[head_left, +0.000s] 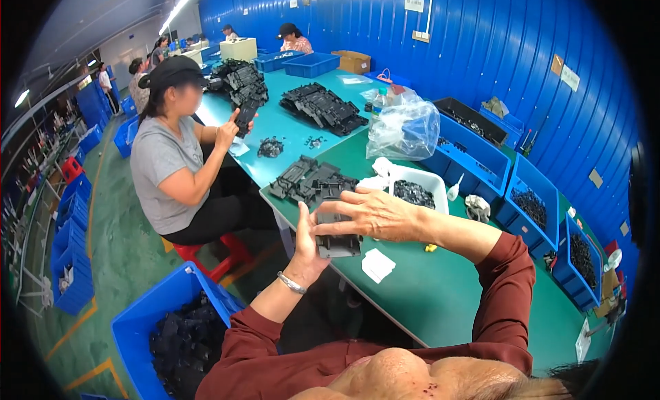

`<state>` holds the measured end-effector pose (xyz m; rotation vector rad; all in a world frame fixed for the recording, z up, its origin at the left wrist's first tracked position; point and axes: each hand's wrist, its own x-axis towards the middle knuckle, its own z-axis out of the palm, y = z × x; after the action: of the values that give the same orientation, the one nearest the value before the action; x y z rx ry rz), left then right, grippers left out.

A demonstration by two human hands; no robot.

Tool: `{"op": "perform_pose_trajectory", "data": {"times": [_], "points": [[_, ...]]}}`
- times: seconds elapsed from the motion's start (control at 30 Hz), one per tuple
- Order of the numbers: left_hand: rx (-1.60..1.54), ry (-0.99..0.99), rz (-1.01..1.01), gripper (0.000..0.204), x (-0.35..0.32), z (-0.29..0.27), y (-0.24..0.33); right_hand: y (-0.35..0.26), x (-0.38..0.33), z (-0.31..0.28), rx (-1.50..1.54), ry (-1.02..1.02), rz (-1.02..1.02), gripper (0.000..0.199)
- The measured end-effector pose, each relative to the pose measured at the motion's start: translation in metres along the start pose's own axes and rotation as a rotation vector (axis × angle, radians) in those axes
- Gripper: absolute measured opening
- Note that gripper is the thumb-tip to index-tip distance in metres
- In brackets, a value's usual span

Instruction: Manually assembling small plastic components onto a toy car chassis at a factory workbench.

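Observation:
Over the near edge of the green table, a flat black plastic part is held up in front of me. My left hand grips it from the left side, thumb pointing up. Across its upper end lies my right hand, palm down with fingers bent over the part; the fingertips partly hide what they touch. Just beyond my hands is a loose pile of similar black plastic parts. To the right of that pile, a white tray holds many small black pieces.
A white paper lies near my right forearm. Blue bins of black parts line the right side, with a clear plastic bag behind. At left, a co-worker handles a black part. A blue bin of black pieces stands below.

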<state>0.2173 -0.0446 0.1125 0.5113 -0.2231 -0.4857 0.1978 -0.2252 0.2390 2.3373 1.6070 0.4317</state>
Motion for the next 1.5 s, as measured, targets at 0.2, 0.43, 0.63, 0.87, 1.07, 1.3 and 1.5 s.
{"op": "perform_pose_trajectory", "data": {"times": [0.2,0.43,0.63,0.87,1.07,1.3,1.5], "points": [[0.014,0.099,-0.042,0.074,0.038,-0.009,0.022,0.052,0.028,0.023,0.054,0.014,-0.137,0.047],[-0.316,0.078,0.027,0.067,0.077,-0.042,0.036,0.119,0.056,0.063,0.307,0.190,0.116,0.067],[-0.055,0.181,0.043,0.063,0.036,-0.063,0.032,0.226,0.086,0.136,0.249,0.063,0.664,0.072],[-0.058,0.273,-0.107,0.053,-0.014,-0.074,0.022,0.311,0.097,0.216,0.268,-0.299,1.035,0.076],[-0.149,0.390,-0.127,0.048,-0.045,-0.096,0.018,0.315,0.113,0.253,0.293,-0.475,1.164,0.075],[-0.185,0.471,-0.101,0.044,-0.064,-0.102,0.018,0.310,0.116,0.270,0.284,-0.499,1.200,0.076],[-0.145,0.490,-0.122,0.042,-0.064,-0.100,0.019,0.306,0.091,0.262,0.201,-0.478,1.183,0.070]]}}
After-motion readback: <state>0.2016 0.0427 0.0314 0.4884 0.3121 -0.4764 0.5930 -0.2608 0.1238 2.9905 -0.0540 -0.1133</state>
